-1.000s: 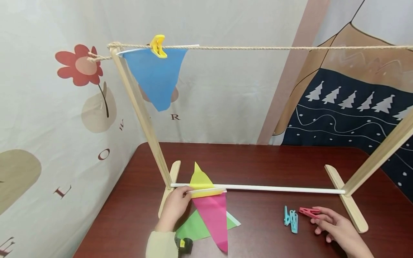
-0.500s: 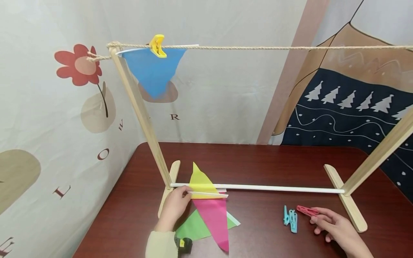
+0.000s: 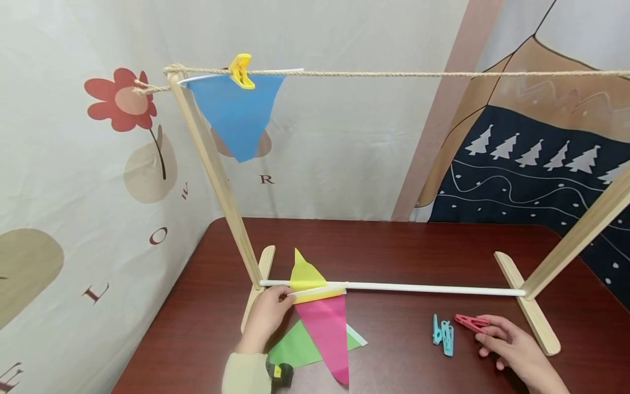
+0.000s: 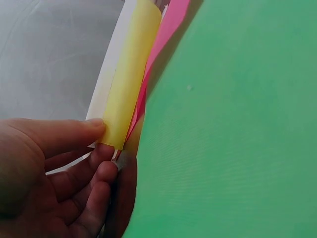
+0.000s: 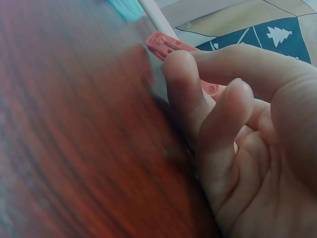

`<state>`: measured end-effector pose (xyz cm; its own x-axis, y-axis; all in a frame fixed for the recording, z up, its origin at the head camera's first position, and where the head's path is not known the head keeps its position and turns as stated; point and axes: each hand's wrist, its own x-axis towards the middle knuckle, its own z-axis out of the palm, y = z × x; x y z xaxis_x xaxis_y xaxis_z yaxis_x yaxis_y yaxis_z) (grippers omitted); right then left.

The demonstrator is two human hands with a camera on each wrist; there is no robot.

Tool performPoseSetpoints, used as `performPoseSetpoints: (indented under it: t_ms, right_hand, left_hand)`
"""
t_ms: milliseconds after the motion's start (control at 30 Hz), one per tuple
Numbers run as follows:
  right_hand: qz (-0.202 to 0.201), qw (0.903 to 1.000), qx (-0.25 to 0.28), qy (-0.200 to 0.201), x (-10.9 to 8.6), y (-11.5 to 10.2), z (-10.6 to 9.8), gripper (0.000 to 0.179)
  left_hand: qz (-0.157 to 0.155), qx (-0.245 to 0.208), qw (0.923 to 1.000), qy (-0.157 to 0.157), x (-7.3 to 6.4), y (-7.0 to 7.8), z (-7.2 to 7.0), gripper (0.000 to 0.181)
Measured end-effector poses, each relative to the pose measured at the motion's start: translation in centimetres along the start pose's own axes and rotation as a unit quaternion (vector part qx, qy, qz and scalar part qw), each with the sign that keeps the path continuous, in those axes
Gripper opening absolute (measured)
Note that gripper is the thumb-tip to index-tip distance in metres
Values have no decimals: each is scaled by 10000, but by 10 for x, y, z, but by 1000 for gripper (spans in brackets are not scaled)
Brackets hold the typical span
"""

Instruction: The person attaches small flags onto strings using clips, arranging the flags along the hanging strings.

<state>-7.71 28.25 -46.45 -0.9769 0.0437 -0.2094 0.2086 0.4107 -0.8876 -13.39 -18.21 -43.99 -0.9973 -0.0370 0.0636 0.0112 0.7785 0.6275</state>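
Observation:
My left hand (image 3: 268, 312) pinches the white-edged end of a yellow pennant (image 3: 306, 275) between thumb and fingers, as the left wrist view shows close up. The pennant's pointed tip reaches back over the white crossbar. Under it lie a pink pennant (image 3: 326, 334) and a green pennant (image 3: 297, 345). My right hand (image 3: 517, 347) pinches a red clothespin (image 3: 471, 323), its far end pointing left. Two light blue clothespins (image 3: 447, 338) lie on the table just left of it. A blue pennant (image 3: 236, 117) hangs from the rope, clipped by a yellow clothespin (image 3: 241, 71).
A rope (image 3: 384, 74) runs between two wooden posts (image 3: 216, 180) on flat feet (image 3: 526, 303). The white crossbar (image 3: 418, 287) joins them low down. A dark strap with a small yellow patch (image 3: 279, 375) sits at my left wrist. Patterned cloth hangs behind the reddish-brown table (image 3: 384, 251).
The yellow pennant's white edge has tipped up and back at its right end since half a second ago. The blue pennant's lower tip sways. The red clothespin shifts only slightly.

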Motion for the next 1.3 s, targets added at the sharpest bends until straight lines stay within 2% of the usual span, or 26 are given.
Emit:
performPoseSetpoints:
  t_ms: [100, 200, 367, 500, 733, 933, 1300]
  right_hand:
    - [-66, 9999, 84, -71, 0, 1, -1, 27]
    - [-19, 9999, 50, -142, 0, 1, -2, 26]
    - [350, 9992, -35, -205, 1, -3, -3, 43]
    - [439, 9988, -105, -209, 2, -3, -3, 53]
    - [135, 9994, -307, -117, 1, -2, -2, 51]
    - [-85, 9998, -176, 13, 1, 2, 0, 41]
    - [-31, 9997, -252, -30, 0, -1, 2, 44]
  left_hand:
    - [11, -47, 10000, 9, 0, -1, 0, 11]
    - [36, -108, 9999, 51, 0, -2, 1, 11]
    - [58, -156, 9997, 173, 1, -3, 1, 9]
    - [90, -144, 9996, 231, 1, -2, 1, 10]
    - [93, 0, 9998, 166, 1, -2, 0, 11]
    - [20, 59, 9999, 107, 1, 0, 0, 12]
    - [49, 82, 9997, 206, 2, -1, 2, 14]
